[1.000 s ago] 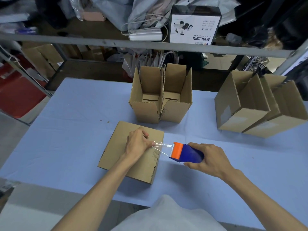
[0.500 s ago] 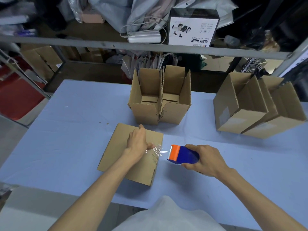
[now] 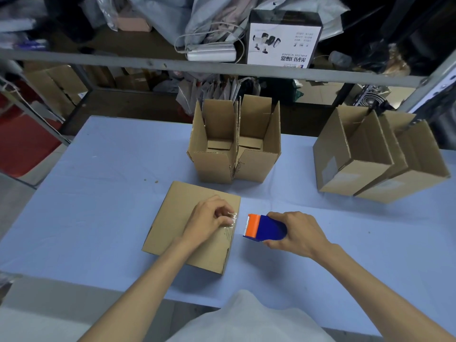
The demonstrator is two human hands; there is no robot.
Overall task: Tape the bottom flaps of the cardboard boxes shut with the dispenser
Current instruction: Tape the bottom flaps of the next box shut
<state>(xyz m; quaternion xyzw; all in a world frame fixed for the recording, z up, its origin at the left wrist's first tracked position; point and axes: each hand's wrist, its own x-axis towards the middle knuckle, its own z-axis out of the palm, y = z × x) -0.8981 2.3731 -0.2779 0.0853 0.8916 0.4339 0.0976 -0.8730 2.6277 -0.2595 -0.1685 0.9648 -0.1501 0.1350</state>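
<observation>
A cardboard box (image 3: 182,218) lies bottom-up on the blue table in front of me. My left hand (image 3: 209,218) rests on its right part and pinches the crumpled end of clear tape (image 3: 233,218) against the box near its right edge. Just right of that edge my right hand (image 3: 298,233) grips the blue tape dispenser (image 3: 266,229), whose orange cutter end points toward the box. A small gap separates the cutter from the tape end.
Two upright open boxes (image 3: 234,149) stand behind the box I work on. Two more boxes (image 3: 375,164) lie tipped at the right of the blue table (image 3: 98,193). A metal shelf rail (image 3: 222,67) with clutter runs behind the table.
The dispenser has moved left toward the box and the stretched tape strand has collapsed. My left hand has brought the tape end down onto the box's right edge.
</observation>
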